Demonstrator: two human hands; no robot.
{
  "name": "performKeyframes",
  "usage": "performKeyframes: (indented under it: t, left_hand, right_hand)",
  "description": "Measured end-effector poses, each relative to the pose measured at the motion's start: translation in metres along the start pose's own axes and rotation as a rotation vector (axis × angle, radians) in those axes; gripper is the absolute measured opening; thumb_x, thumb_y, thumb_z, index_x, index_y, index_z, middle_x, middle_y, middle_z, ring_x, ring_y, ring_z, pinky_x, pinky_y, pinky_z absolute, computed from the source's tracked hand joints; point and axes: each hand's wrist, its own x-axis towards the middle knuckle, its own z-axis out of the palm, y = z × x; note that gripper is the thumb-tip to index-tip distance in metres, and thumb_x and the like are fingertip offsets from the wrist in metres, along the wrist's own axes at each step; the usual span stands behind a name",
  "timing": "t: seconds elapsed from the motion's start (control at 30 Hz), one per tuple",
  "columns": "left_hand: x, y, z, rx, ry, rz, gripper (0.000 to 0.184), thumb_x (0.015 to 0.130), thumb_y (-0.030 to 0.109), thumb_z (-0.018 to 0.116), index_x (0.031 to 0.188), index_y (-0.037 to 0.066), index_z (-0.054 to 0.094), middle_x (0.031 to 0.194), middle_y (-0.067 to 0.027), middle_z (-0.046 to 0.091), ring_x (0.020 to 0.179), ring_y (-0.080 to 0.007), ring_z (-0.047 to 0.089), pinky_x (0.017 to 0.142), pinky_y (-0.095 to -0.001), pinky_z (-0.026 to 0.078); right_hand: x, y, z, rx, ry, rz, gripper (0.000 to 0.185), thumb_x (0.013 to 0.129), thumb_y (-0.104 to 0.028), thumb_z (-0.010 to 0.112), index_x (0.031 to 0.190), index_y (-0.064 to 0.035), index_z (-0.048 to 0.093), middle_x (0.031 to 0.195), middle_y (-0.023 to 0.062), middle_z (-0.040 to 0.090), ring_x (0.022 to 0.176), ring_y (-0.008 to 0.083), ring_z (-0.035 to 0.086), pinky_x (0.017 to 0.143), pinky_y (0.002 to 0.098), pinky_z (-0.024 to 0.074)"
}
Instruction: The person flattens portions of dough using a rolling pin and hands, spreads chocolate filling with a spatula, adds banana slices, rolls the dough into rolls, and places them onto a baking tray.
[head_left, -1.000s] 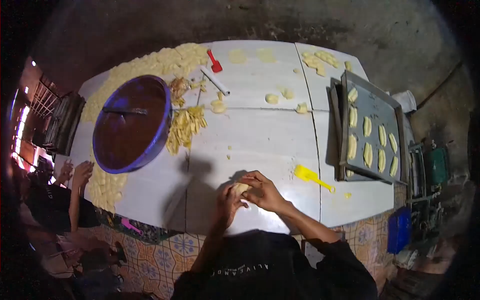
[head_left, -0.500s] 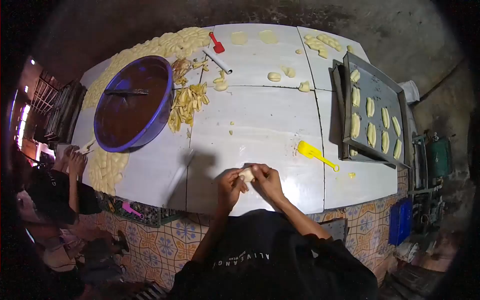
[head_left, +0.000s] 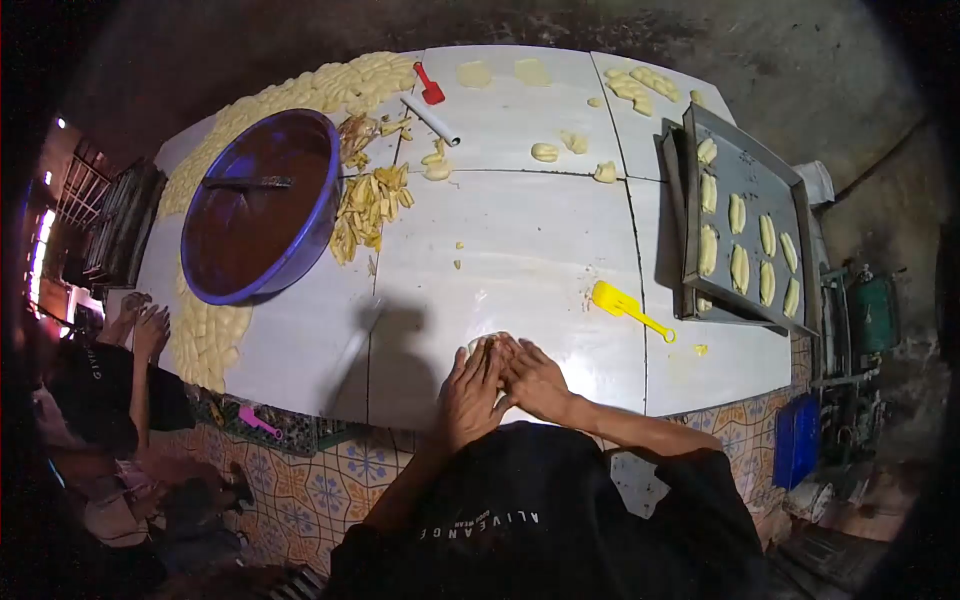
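My left hand [head_left: 467, 396] and my right hand [head_left: 538, 381] are close together at the near edge of the white table. Their fingers are bent over a small piece of dough [head_left: 478, 343], and only a pale edge of it shows past the fingertips. The fingers of both hands meet around it and hide the rest. To the right of my hands lies a yellow plastic scoop [head_left: 620, 304]. Small dough crumbs [head_left: 458, 264] are scattered on the tabletop further ahead.
A blue tub [head_left: 330, 215] of brown filling stands at left beside yellow fruit-like strips [head_left: 370, 208]. Many dough pieces [head_left: 215, 335] cover the left side. Shaped rolls fill a metal tray [head_left: 722, 140] at right. A white tube [head_left: 430, 118] and red scoop [head_left: 431, 90] lie behind. A co-worker's hands [head_left: 148, 325] show at left.
My hands have come down closer to my body and turned palm-down over the dough, which was visible between my fingertips before and is now mostly covered.
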Motion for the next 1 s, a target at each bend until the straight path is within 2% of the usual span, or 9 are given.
performKeyframes:
  t: [0.27, 0.4, 0.47, 0.53, 0.63, 0.73, 0.77, 0.87, 1.0]
  left_hand:
    - [0.004, -0.013, -0.011, -0.128, 0.011, -0.107, 0.092, 0.091, 0.048, 0.065, 0.157, -0.002, 0.025, 0.161, -0.0233, 0.031, 0.151, -0.0438, 0.023, 0.119, -0.0676, 0.007]
    - [-0.028, -0.070, -0.014, 0.151, 0.658, -0.428, 0.066, 0.093, 0.020, 0.064, 0.151, 0.002, 0.038, 0.153, -0.0201, 0.041, 0.145, -0.0432, 0.032, 0.118, -0.0594, 0.023]
    - [-0.057, -0.105, -0.019, 0.487, 0.634, -0.693, 0.055, 0.095, 0.015, 0.059, 0.146, 0.001, 0.044, 0.142, -0.0214, 0.050, 0.132, -0.0450, 0.045, 0.109, -0.0545, 0.035]
    - [-0.058, -0.097, -0.060, 0.347, 0.242, -0.997, 0.047, 0.092, 0.011, 0.060, 0.137, 0.001, 0.052, 0.132, -0.0208, 0.057, 0.118, -0.0412, 0.055, 0.102, -0.0521, 0.042]
    - [-0.090, -0.112, -0.007, 0.279, 0.591, -0.264, 0.038, 0.089, 0.010, 0.063, 0.126, 0.002, 0.060, 0.124, -0.0195, 0.062, 0.108, -0.0386, 0.060, 0.096, -0.0505, 0.047]
    - [-0.043, -0.052, -0.005, 0.030, 0.376, 0.022, 0.028, 0.085, 0.005, 0.068, 0.113, 0.005, 0.067, 0.117, -0.0140, 0.065, 0.108, -0.0334, 0.061, 0.096, -0.0459, 0.047]
    - [-0.011, -0.020, -0.035, 0.021, 0.157, -0.013, 0.032, 0.083, 0.004, 0.070, 0.115, 0.006, 0.068, 0.111, -0.0115, 0.065, 0.106, -0.0324, 0.060, 0.096, -0.0443, 0.047]
    - [0.024, -0.026, 0.003, 0.032, 0.462, -0.016, 0.041, 0.084, -0.002, 0.066, 0.124, 0.005, 0.065, 0.108, -0.0139, 0.060, 0.103, -0.0328, 0.058, 0.092, -0.0456, 0.047]
    - [-0.012, -0.004, 0.007, 0.145, 0.319, -0.118, 0.036, 0.085, -0.006, 0.063, 0.119, 0.006, 0.069, 0.111, -0.0151, 0.059, 0.105, -0.0344, 0.057, 0.092, -0.0449, 0.047]
  right_hand:
    - [-0.001, 0.013, -0.015, -0.005, 0.052, 0.038, 0.048, 0.098, -0.025, 0.058, 0.136, 0.0033, 0.055, 0.147, 0.0168, 0.053, 0.145, 0.0322, 0.039, 0.117, 0.0516, 0.0340]
    - [-0.011, 0.018, -0.004, -0.030, 0.045, 0.110, 0.047, 0.100, -0.027, 0.057, 0.140, -0.0012, 0.056, 0.150, 0.0128, 0.052, 0.148, 0.0311, 0.036, 0.116, 0.0512, 0.0344]
    - [-0.014, 0.021, -0.006, -0.023, 0.010, 0.125, 0.048, 0.100, -0.027, 0.057, 0.142, -0.0029, 0.055, 0.153, 0.0102, 0.050, 0.149, 0.0299, 0.035, 0.116, 0.0510, 0.0350]
    - [-0.011, 0.024, -0.015, 0.111, 0.035, 0.139, 0.049, 0.099, -0.027, 0.057, 0.142, -0.0031, 0.054, 0.153, 0.0150, 0.049, 0.148, 0.0339, 0.035, 0.114, 0.0509, 0.0375]
    - [-0.009, 0.021, -0.035, 0.311, 0.265, 0.061, 0.049, 0.096, -0.025, 0.063, 0.140, -0.0034, 0.056, 0.149, 0.0213, 0.049, 0.143, 0.0389, 0.041, 0.107, 0.0493, 0.0447]
    - [-0.006, 0.019, -0.039, 0.373, 0.389, -0.083, 0.049, 0.092, -0.022, 0.070, 0.137, -0.0043, 0.059, 0.146, 0.0193, 0.053, 0.136, 0.0356, 0.050, 0.100, 0.0456, 0.0502]
    - [-0.002, 0.018, -0.038, 0.303, 0.349, -0.044, 0.044, 0.090, -0.022, 0.073, 0.129, -0.0046, 0.064, 0.137, 0.0174, 0.059, 0.123, 0.0324, 0.059, 0.090, 0.0425, 0.0535]
    - [0.009, 0.037, -0.013, 0.236, 0.325, 0.114, 0.034, 0.088, -0.019, 0.073, 0.117, -0.0021, 0.067, 0.113, 0.0161, 0.064, 0.101, 0.0315, 0.061, 0.081, 0.0432, 0.0514]
    - [-0.019, 0.028, 0.004, 0.261, 0.316, 0.127, 0.034, 0.086, -0.018, 0.073, 0.115, -0.0007, 0.066, 0.112, 0.0163, 0.063, 0.104, 0.0349, 0.060, 0.089, 0.0439, 0.0499]
